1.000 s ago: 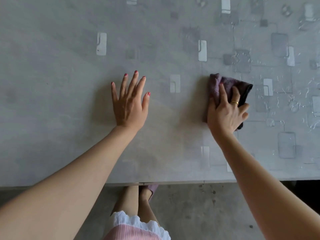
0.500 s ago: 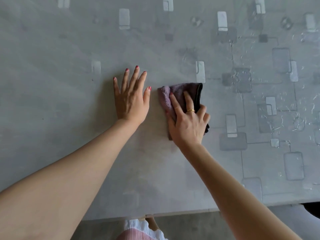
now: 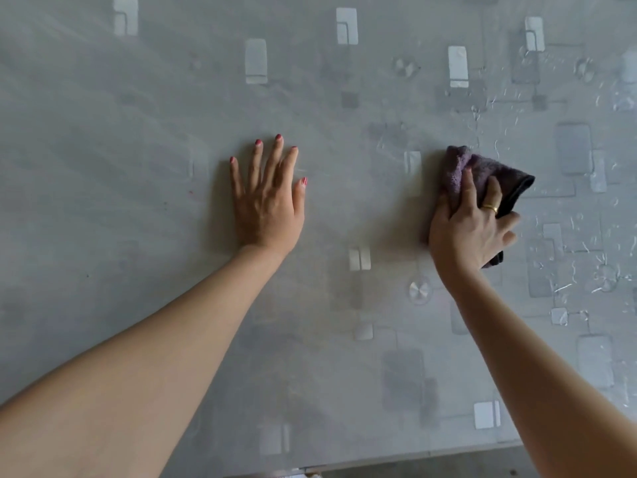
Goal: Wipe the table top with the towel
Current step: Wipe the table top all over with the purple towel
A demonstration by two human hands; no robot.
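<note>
L hand (image 3: 267, 201) flat on table top (image 3: 138, 167), fingers straight; R hand (image 3: 470, 229) fingers pressing towel (image 3: 458, 163).

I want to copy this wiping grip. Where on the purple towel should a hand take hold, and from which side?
Probably from above, at the near half of the towel. It lies folded in a flat wad on the table top, so nothing sticks up to pinch. The right hand shows it: palm on top, fingers spread forward, pressing down.
</note>
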